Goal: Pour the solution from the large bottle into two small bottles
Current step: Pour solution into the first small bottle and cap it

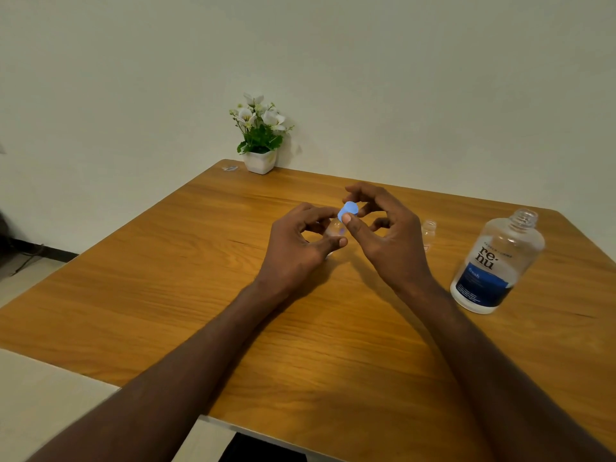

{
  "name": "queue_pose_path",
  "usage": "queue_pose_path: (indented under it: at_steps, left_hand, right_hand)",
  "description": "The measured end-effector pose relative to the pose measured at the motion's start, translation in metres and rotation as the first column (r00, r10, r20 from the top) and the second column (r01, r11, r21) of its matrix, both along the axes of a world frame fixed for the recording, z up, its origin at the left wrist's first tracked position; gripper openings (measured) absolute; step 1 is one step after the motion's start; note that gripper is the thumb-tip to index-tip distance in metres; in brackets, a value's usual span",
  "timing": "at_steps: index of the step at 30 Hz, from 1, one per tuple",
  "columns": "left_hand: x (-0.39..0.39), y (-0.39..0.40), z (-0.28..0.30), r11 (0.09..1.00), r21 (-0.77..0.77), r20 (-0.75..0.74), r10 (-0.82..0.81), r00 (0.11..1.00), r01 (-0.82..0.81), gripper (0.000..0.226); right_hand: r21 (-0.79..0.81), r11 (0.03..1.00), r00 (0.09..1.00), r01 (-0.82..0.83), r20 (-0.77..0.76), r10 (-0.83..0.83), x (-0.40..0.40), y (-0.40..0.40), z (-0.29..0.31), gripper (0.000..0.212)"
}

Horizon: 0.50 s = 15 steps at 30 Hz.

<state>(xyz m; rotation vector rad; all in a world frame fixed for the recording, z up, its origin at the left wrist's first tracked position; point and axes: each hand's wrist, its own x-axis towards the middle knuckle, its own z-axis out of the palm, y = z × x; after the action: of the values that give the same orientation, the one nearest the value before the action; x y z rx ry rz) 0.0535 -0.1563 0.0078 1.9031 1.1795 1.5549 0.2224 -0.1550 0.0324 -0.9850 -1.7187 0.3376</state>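
Observation:
My left hand [300,243] grips a small clear bottle [334,228] above the middle of the wooden table [166,278]. The fingertips of my right hand [383,235] pinch its blue cap [348,210] at the top of that bottle. A second small clear bottle [428,231] stands uncapped just right of my right hand, partly hidden by it. The large clear bottle [496,265] with a blue label stands upright and uncapped at the right side of the table.
A white pot with white flowers [260,138] stands at the table's far corner against the wall, with a small clear item [230,168] beside it. The table's near edge runs below my forearms. A pale seat lies at the lower left.

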Motion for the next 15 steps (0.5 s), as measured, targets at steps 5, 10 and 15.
queue_pose_path:
  at_steps: [5, 10, 15]
  left_hand:
    - [-0.0012, -0.0011, 0.0015, 1.000, -0.011, -0.003, 0.006, 1.000, -0.006, 0.047]
    - [-0.0012, -0.0016, 0.0015, 1.000, -0.011, -0.002, 0.003, 1.000, -0.003, 0.047]
    - [-0.0002, -0.0014, 0.0022, 1.000, -0.010, -0.013, 0.002, 1.000, -0.002, 0.047]
  right_hand:
    - [0.013, 1.000, 1.000, 0.015, 0.004, -0.015, -0.0002, 0.0009, -0.0008, 0.029]
    - [0.010, 1.000, 1.000, -0.004, 0.014, 0.004, 0.0021, 0.0004, -0.0001, 0.030]
    - [0.033, 0.999, 0.998, 0.030, 0.056, -0.032, 0.0007, 0.0009, -0.0011, 0.032]
